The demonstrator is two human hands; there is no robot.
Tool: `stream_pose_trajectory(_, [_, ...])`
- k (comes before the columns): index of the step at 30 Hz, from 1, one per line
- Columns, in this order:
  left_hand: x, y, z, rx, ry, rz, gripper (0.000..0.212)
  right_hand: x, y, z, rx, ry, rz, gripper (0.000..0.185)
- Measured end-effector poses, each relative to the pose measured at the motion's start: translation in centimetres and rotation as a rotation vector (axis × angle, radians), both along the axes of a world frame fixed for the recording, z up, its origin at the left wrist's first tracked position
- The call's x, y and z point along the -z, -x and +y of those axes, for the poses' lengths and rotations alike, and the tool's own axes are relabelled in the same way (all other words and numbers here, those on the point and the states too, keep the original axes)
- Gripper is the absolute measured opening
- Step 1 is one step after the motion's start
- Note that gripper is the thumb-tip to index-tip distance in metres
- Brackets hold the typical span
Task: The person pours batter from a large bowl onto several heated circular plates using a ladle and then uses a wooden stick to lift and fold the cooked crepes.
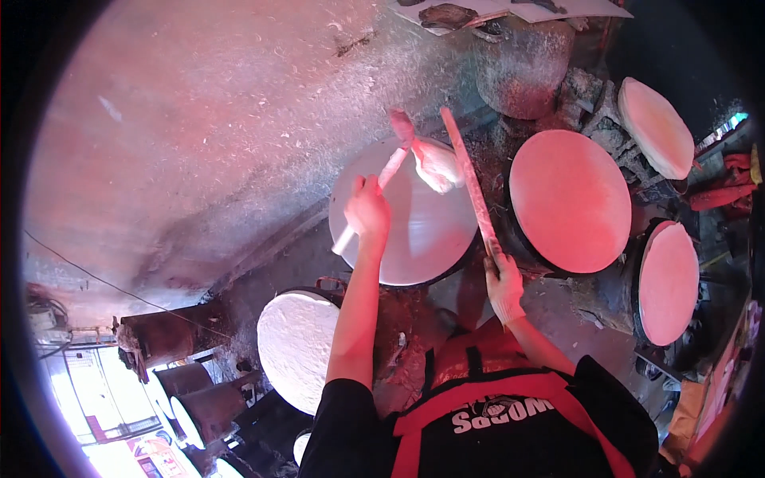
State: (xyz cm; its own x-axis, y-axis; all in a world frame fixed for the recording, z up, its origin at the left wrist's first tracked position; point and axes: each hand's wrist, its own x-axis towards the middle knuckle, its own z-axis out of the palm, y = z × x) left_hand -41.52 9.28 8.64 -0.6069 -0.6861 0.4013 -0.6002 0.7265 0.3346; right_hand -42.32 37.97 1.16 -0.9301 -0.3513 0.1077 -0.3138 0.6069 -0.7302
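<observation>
My left hand [368, 209] is closed around a pale stick [391, 168] with a dark wrapped end, held slantwise over a round metal plate [403, 245]. A white cloth or soft dough-like piece [436, 164] lies near the plate's far edge, close to the stick's end; which it is I cannot tell. My right hand [503, 281] grips the lower end of a long flat wooden stick [471, 173], which points away from me along the plate's right edge.
Pale-topped round plates stand at right [571, 200], far right [668, 284] and left [299, 349]. A folded pale round [656, 128] sits at upper right. Behind are a large metal pot [525, 66] and a stained wall [197, 119]. Rusty drums [173, 334] stand lower left.
</observation>
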Motion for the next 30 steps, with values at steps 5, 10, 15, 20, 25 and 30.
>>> stream_pose_trajectory(5, [-4.6,-2.9,-3.1,0.011,0.309,0.142,0.005,0.8,0.9,-6.8,-0.108,0.321,-0.264,0.043])
stream_pose_trajectory(10, [-7.2,-6.6,-3.5,0.047,0.109,0.212,0.008,-1.1,5.8,-13.3,-0.046,0.502,-0.696,0.025])
stream_pose_trajectory(15, [-2.1,-15.3,-0.5,-0.007,-0.512,0.317,0.014,-1.9,3.0,-9.9,0.076,0.76,-0.955,0.024])
stream_pose_trajectory(20, [0.0,-21.9,7.1,-0.208,-1.589,0.821,0.01,-1.4,-3.5,-8.5,0.178,0.765,-0.95,0.033])
stream_pose_trajectory(25, [-2.7,-24.4,13.1,-0.256,-1.712,1.07,0.018,-0.2,0.1,-15.7,0.124,0.609,-0.916,0.031])
stream_pose_trajectory(30, [-1.9,-25.3,15.3,-0.436,-1.77,1.25,0.02,-0.5,4.1,-16.9,-0.338,0.321,-0.77,0.032])
